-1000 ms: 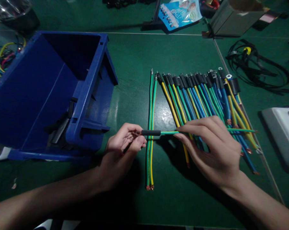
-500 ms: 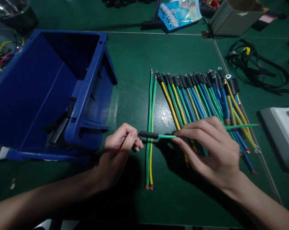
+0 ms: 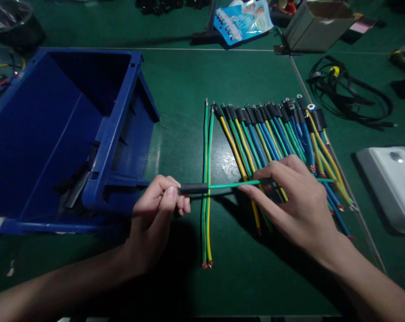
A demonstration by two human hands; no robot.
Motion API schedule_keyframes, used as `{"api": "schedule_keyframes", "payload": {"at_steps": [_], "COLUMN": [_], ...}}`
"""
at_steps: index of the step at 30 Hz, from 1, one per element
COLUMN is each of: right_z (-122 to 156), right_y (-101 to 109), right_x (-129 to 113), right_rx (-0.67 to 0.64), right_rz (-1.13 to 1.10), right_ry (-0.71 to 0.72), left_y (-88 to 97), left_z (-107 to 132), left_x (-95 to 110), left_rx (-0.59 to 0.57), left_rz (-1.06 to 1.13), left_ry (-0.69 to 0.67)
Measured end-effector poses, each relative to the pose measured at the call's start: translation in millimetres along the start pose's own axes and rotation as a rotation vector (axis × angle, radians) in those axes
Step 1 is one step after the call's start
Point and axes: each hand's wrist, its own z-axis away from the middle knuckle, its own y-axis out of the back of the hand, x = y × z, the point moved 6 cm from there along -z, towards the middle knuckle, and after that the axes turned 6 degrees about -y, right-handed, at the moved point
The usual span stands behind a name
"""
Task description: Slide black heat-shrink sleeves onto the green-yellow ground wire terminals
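My left hand (image 3: 160, 197) is closed, pinching the left end of a black sleeve (image 3: 193, 188) on a thin green-and-yellow wire (image 3: 229, 184); the wire's tip is hidden in the fingers. My right hand (image 3: 289, 197) is loosely curved around the same wire, thumb and fingers apart, and the wire's far end sticks out to the right past the knuckles. Beneath the held wire lie two green-and-yellow wires (image 3: 206, 179) side by side, with metal tips at the top and bare copper at the bottom.
A row of sleeved wires (image 3: 262, 134) lies to the right. At left stands a blue bin (image 3: 98, 179) with black sleeve pieces (image 3: 76, 188) inside. A black cable (image 3: 353, 98), a white device (image 3: 390, 188), a cardboard box (image 3: 318, 27) and a blue packet (image 3: 244, 22) lie around the bench.
The wire and its sleeve have shifted left with my left hand, sliding through my right hand. My right thumb and fingers have loosened from their pinch. The view has shifted slightly.
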Motion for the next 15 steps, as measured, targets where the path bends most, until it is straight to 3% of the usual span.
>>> {"api": "schedule_keyframes", "payload": {"at_steps": [3, 8, 15], "right_z": [1.0, 3.2, 4.4], "right_y": [-3.0, 1.1, 12.4], "right_x": [7.2, 1.6, 6.1], "right_rx": [-0.028, -0.021, 0.108], "right_rz": [-0.026, -0.035, -0.044], "right_ry": [-0.065, -0.056, -0.095], "left_y": [-0.1, 0.7, 1.7], "left_z": [-1.9, -2.3, -0.1], "left_x": [-0.8, -0.3, 3.4], "left_rx": [0.017, 0.027, -0.046], "left_rz": [0.014, -0.013, -0.249], "left_ry": [0.013, 0.015, -0.012]}}
